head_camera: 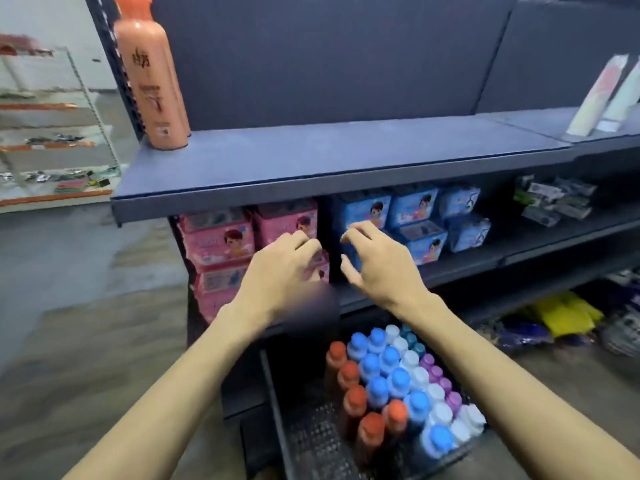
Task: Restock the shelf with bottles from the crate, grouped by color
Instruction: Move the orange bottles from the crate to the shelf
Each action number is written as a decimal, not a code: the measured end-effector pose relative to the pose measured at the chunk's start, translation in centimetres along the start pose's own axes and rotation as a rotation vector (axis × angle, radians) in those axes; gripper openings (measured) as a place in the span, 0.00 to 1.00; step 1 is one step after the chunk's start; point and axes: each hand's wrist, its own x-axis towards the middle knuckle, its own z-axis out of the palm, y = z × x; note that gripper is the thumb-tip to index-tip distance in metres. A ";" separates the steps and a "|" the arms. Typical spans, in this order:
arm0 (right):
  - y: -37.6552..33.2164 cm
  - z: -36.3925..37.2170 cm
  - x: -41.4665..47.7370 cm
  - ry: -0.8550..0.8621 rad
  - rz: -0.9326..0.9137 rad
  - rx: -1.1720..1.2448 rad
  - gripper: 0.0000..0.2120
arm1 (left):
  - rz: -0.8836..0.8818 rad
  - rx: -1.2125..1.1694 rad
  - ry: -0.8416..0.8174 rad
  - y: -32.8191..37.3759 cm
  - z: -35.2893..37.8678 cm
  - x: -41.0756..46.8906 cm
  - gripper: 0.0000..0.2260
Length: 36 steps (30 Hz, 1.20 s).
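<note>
A black crate (277,393) stands on the floor below me, holding several upright bottles with orange caps (356,398), blue caps (389,356), white caps (420,375) and purple caps (436,374). One tall orange bottle (152,77) stands at the left end of the blue-grey upper shelf (346,154). My left hand (284,268) and my right hand (377,261) hover side by side in front of the lower shelf, above the crate. Both have loosely curled fingers and hold nothing.
Pink boxes (218,237) and blue boxes (415,220) fill the lower shelf behind my hands. Tubes (602,95) lean at the upper shelf's right end. Packets (550,199) lie further right, yellow and blue bags (561,317) near the floor. A wire rack (55,133) stands far left.
</note>
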 end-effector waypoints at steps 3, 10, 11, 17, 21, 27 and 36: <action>0.7 3.0 -3.4 -0.122 0.084 -0.015 0.10 | -0.099 -0.073 -0.040 0.6 2.9 -3.5 0.11; 3.3 8.2 -9.5 -0.397 0.230 0.031 0.12 | -0.301 -0.205 -0.185 3.0 8.6 -9.7 0.11; 3.7 8.6 -10.4 -0.434 0.251 0.030 0.13 | -0.316 -0.217 -0.219 3.6 9.5 -10.3 0.11; 6.4 11.4 -15.6 -0.725 0.338 0.015 0.12 | -0.331 -0.230 -0.386 6.6 14.5 -12.0 0.11; 8.4 12.8 -18.9 -0.870 0.362 0.047 0.13 | -0.335 -0.242 -0.482 8.3 17.0 -12.9 0.12; 9.4 14.4 -21.4 -0.998 0.313 0.156 0.17 | -0.356 -0.266 -0.620 10.2 19.8 -13.6 0.13; 7.3 18.5 -24.2 -1.173 0.211 0.065 0.30 | -0.419 -0.252 -0.751 11.3 22.4 -14.3 0.14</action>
